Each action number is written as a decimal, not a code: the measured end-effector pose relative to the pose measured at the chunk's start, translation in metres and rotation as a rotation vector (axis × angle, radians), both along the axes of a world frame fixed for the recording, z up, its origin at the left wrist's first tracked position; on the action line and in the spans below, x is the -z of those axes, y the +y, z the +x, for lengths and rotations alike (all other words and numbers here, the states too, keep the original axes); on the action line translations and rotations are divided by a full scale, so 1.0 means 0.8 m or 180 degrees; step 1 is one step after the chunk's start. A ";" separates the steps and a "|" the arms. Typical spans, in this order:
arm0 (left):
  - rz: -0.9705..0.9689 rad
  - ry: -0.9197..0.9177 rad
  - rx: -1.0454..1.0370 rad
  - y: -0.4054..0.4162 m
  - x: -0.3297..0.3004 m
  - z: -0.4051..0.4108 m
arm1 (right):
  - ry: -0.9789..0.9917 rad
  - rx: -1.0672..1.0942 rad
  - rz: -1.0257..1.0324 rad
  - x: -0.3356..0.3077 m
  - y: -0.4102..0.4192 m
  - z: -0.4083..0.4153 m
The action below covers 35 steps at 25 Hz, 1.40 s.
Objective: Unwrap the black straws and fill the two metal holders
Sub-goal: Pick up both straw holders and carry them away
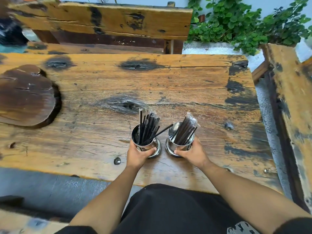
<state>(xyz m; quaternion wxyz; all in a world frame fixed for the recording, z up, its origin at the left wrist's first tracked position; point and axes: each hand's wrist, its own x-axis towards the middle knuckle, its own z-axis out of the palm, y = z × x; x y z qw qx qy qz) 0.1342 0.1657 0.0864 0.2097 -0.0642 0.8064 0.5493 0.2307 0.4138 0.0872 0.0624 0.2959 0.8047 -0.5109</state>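
Two shiny metal holders stand side by side on the wooden table (104, 92), near its front edge. The left holder (135, 135) has a spread of black straws (149, 127) in it, some still in clear wrap at their tops. The right holder (181, 142) carries a tight bundle of black straws (188, 128) in clear plastic wrap. My left hand (137, 155) grips the left holder from the near side. My right hand (192, 153) grips the right holder the same way.
A dark round wooden slab (25, 95) lies on the table at the left. A wooden bench (108, 19) stands beyond the far edge. Green plants (244, 22) grow at the back right, and another wooden plank (293, 105) runs along the right side.
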 end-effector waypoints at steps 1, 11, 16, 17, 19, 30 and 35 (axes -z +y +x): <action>-0.0007 -0.0006 -0.0075 -0.007 -0.002 0.005 | 0.0011 -0.0077 -0.0021 -0.001 -0.004 -0.001; -0.0360 0.0081 -0.1174 -0.059 -0.028 0.113 | 0.0055 -0.1324 -0.0188 -0.010 -0.053 -0.004; -0.0428 -0.0090 -0.1748 -0.086 -0.019 0.172 | -0.0083 -0.1865 -0.0260 0.001 -0.090 -0.002; -0.0453 -0.0134 -0.1881 -0.093 -0.018 0.182 | -0.0145 -0.1986 -0.0253 -0.002 -0.098 -0.003; -0.0523 -0.0142 -0.2140 -0.110 -0.015 0.202 | -0.0167 -0.2221 -0.0263 -0.003 -0.115 -0.006; -0.0367 -0.0389 -0.3305 -0.231 0.025 0.283 | -0.0242 -0.3247 -0.0188 0.013 -0.259 -0.026; -0.0181 -0.0218 -0.3754 -0.287 0.001 0.298 | -0.0136 -0.3615 -0.0073 0.022 -0.349 -0.039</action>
